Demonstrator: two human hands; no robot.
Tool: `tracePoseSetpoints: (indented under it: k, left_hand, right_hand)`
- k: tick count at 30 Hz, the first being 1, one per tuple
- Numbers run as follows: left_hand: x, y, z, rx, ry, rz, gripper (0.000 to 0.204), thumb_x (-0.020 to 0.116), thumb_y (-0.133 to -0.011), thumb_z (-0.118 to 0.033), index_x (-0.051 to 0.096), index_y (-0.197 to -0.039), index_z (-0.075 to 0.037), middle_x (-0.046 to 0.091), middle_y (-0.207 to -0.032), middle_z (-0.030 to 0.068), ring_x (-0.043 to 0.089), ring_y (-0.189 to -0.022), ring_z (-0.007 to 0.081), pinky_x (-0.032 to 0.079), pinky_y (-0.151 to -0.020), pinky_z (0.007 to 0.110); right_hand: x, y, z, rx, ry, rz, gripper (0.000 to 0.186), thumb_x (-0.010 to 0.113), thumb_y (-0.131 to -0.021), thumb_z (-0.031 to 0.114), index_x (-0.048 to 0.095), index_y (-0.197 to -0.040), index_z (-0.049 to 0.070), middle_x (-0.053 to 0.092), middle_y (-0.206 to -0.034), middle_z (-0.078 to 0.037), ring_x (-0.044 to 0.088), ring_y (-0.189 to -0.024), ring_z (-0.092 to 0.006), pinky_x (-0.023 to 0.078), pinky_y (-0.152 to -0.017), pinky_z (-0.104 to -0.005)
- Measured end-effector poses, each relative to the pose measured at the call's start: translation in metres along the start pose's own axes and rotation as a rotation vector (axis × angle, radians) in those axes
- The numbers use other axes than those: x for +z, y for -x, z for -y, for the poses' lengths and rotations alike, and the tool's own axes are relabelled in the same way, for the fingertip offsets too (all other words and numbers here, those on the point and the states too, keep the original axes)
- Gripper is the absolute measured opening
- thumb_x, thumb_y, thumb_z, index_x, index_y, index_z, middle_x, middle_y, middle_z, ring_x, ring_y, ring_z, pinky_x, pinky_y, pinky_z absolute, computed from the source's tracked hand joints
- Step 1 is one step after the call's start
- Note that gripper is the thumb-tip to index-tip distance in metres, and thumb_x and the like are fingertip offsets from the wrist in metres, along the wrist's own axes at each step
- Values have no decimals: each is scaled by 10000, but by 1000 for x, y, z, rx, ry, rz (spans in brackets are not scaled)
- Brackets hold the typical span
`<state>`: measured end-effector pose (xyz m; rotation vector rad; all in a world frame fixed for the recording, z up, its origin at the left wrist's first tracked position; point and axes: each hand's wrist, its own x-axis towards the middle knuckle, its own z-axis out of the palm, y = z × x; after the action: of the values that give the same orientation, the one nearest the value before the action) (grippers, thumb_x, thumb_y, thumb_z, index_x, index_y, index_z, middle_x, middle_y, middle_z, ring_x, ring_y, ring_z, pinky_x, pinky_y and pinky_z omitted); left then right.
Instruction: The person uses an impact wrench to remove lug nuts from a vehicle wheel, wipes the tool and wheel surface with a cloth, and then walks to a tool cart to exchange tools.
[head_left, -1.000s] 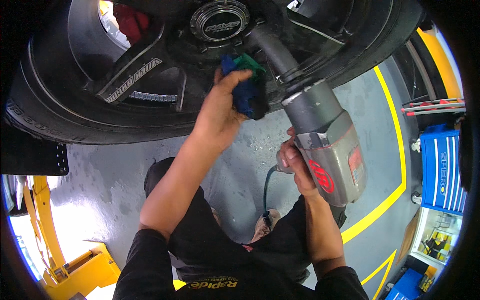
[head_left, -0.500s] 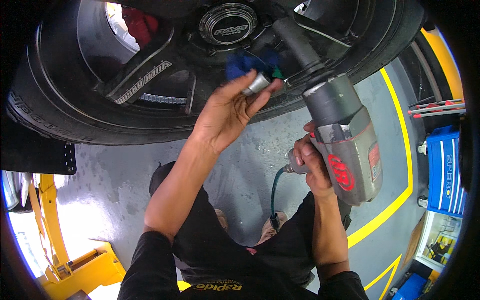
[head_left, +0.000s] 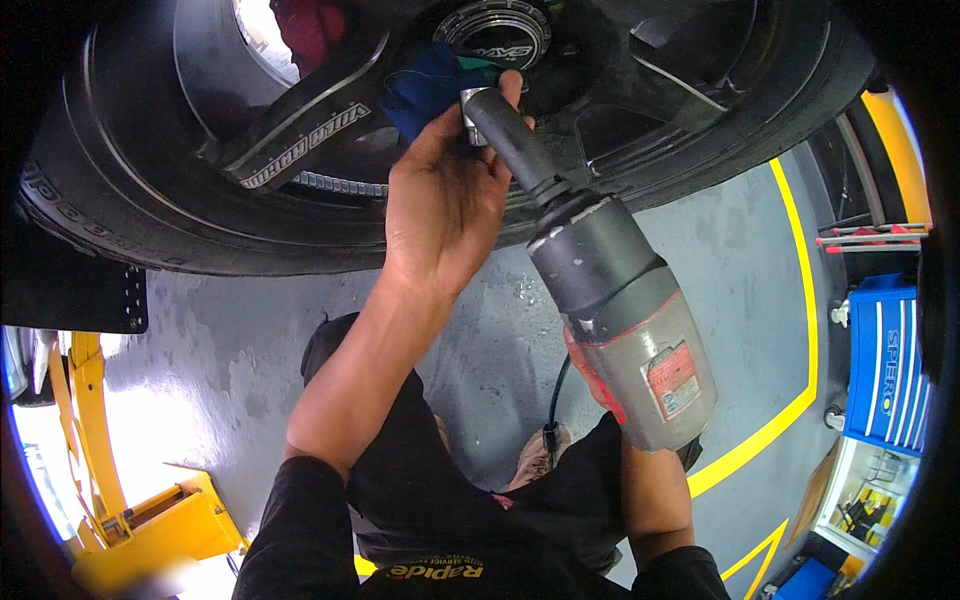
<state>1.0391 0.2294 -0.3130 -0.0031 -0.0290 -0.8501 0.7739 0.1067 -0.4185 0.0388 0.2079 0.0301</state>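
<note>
My left hand [head_left: 445,195] reaches up to the wheel, palm toward me, with its fingers closed around a short silver metal cylinder [head_left: 474,122]. A dark blue cloth [head_left: 425,92] with a green part lies bunched at those same fingertips, against the wheel [head_left: 310,135]. Gripped in my right hand [head_left: 594,385] is a grey and black air impact wrench [head_left: 635,310], whose body hides most of that hand. Its long dark socket [head_left: 508,138] points up to the left, and the tip overlaps the silver cylinder; whether they are joined I cannot tell.
Above the grey floor [head_left: 500,300] hangs the tyre [head_left: 200,245]. An air hose [head_left: 557,395] runs down by my shoe [head_left: 537,462]. Yellow lift parts [head_left: 170,525] stand at lower left. A blue tool cabinet [head_left: 880,365] is on the right, beyond a yellow floor line [head_left: 808,300].
The impact wrench has swung left and turned, bringing its socket tip to my left fingers. My left hand has moved up and slightly left with the cylinder and cloth.
</note>
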Motion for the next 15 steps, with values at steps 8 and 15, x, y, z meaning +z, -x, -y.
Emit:
tracePoseSetpoints:
  k: [8, 15]
  left_hand:
    - [-14, -3, -12, 54, -262, -88, 381, 542, -1039, -126, 496, -1371, 54, 557, -1458, 226, 519, -1380, 353, 460, -1169, 503]
    - [2, 3, -19, 44, -61, 85, 307, 575, -1062, -194, 544, -1290, 10, 634, -1361, 143, 629, -1264, 247, 571, -1045, 341]
  right_hand:
    - [83, -28, -26, -808, 2083, -151, 355, 690, -960, 237, 593, -1273, 99, 638, -1121, -30, 656, -1016, -191, 519, -858, -348]
    - [68, -9, -12, -682, 2062, -295, 386, 706, -951, 190, 586, -1306, 93, 706, -1102, -48, 680, -1042, -216, 529, -871, -364]
